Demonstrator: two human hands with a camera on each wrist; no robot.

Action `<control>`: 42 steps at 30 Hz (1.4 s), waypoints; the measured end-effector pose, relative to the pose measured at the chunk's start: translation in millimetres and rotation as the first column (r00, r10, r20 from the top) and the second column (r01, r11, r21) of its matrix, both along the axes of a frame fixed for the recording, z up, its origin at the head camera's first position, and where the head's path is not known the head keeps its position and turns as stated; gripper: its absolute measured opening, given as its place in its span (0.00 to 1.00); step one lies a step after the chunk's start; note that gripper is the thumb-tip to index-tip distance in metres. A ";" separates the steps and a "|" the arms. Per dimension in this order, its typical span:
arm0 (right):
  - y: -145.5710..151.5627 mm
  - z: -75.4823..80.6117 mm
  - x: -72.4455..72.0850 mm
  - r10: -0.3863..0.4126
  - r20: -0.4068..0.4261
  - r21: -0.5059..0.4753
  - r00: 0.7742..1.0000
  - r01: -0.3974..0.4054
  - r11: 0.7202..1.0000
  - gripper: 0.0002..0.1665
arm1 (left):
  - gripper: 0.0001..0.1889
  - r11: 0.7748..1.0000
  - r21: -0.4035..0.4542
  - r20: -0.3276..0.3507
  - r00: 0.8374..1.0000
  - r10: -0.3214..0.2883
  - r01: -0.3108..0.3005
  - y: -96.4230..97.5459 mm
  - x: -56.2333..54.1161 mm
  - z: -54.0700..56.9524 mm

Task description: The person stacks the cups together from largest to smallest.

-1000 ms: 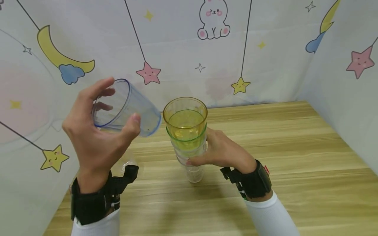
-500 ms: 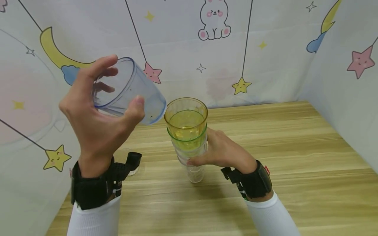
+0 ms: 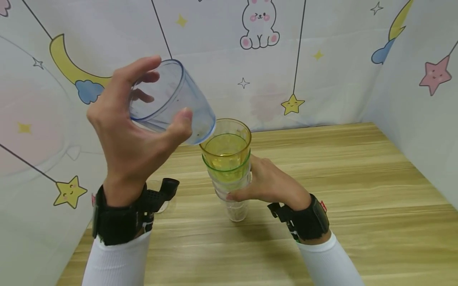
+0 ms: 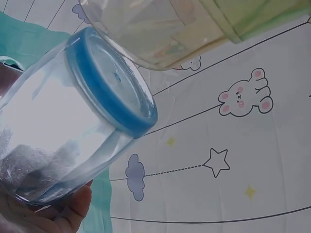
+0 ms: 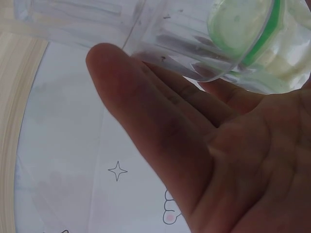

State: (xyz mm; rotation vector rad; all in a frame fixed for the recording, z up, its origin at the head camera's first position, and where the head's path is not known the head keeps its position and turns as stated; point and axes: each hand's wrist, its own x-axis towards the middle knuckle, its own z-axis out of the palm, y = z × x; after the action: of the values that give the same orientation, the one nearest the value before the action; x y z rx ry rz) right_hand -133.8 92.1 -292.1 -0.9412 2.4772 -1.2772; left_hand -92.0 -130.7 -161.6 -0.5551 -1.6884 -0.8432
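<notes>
A clear blue-tinted cup is gripped between the thumb and fingers of my left hand. It is tilted, with its mouth toward the palm and its base low on the right, at the left rim of the yellow cup. Whether base and rim touch, I cannot tell. That yellow cup tops an upright nested stack, over a green-rimmed cup and clear cups. Around the clear part of the stack curls my right hand, thumb in front; most of its fingers are hidden behind the cups in the head view.
The stack stands on a wood-grain table. Behind my left wrist a clear round object is partly hidden on the table. White printed cloth walls the back and both sides.
My left hand has risen and moved right with the blue cup, bringing its base to the yellow cup's rim. The right hand and stack have stayed in place.
</notes>
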 end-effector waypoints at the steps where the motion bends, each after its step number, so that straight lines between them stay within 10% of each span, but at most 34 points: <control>1: 0.1 -0.1 -0.1 0.000 0.000 0.000 1.000 0.000 1.000 0.42 | 0.33 1.000 -0.004 0.000 1.000 -0.002 0.002 0.7 -0.4 0.4; 22: 1.4 0.3 -2.0 0.017 0.001 0.020 1.000 -0.017 1.000 0.41 | 0.34 0.969 -0.226 0.056 0.995 -0.087 0.098 21.6 -6.4 1.9; 31: 0.2 1.3 -1.1 0.015 0.022 0.014 1.000 -0.016 1.000 0.43 | 0.42 0.935 -0.325 0.236 0.969 -0.067 0.144 29.8 -10.2 -26.0; 42: 1.7 0.6 -0.2 0.027 0.034 -0.012 0.999 -0.026 1.000 0.44 | 0.49 0.941 -0.267 0.250 0.958 -0.142 0.209 31.6 -9.2 -42.0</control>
State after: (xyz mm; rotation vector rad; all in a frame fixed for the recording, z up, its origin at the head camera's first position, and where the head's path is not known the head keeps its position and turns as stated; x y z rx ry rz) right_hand -134.0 93.8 -291.5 -0.9438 2.4259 -1.2902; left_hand -101.2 -99.2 -203.5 -0.8482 -2.0135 -0.8133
